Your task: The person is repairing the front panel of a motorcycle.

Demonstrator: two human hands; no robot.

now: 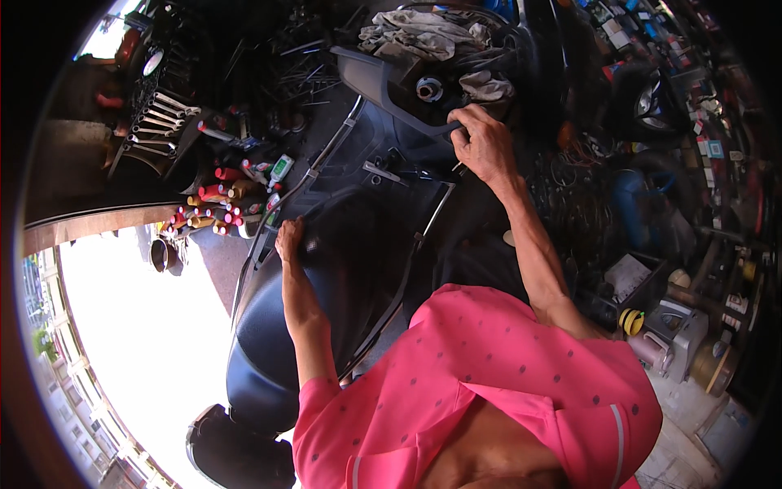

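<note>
- The person in the pink dotted shirt (505,367) leans over a scooter (358,220) whose black bodywork fills the middle of the view; everything below is placed from that scooter.
- The right hand (482,143) sits at the scooter's front end, fingers curled and closed over the edge of a dark grey plastic panel (383,81), thumb tucked at the panel's lower rim. The grasp looks firm.
- That panel stands at the scooter's nose, tilted, with a round metal opening (429,89) just beyond the knuckles.
- The left hand (288,238) lies on the scooter's left flank, where the black seat (269,342) meets the body. Its fingers are bent and pressed together against the surface; whether they pinch anything I cannot tell, as the tips are hidden in shadow.
- A chrome trim strip (326,159) runs along the scooter's left side, from near the left hand up toward the panel.
- Crumpled grey rags (423,33) are heaped beyond the scooter's front, just past the panel.
- To the scooter's left lies a cluster of tools with red and yellow handles (213,204), and farther off a row of spanners (159,122) hangs on a dark rack.
- A small green-and-white bottle (281,167) lies between those handles and the scooter.
- To the scooter's right, low down, stand a yellow reel (631,320) and a grey boxy machine (680,326), well apart from both hands.
</note>
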